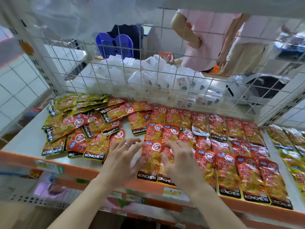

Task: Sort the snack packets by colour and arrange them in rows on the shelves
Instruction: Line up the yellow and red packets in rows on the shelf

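Observation:
Red KONCHEW snack packets lie in neat overlapping rows [231, 146] over the middle and right of the white shelf [28, 139]. A loose heap of red packets [92, 129] and yellow-green packets [69, 104] covers the left. My left hand [123, 156] and my right hand [179, 161] rest with fingers spread on either side of one red packet [152, 156] at the shelf's front edge, touching its sides. Whether either hand grips it is unclear.
A wire grid [148, 76] backs the shelf, with white packets [156, 76] heaped behind it. A person in pink [209, 40] stands beyond. Yellow-green packets [295, 146] lie on the neighbouring shelf at right. An orange strip [85, 172] edges the shelf front.

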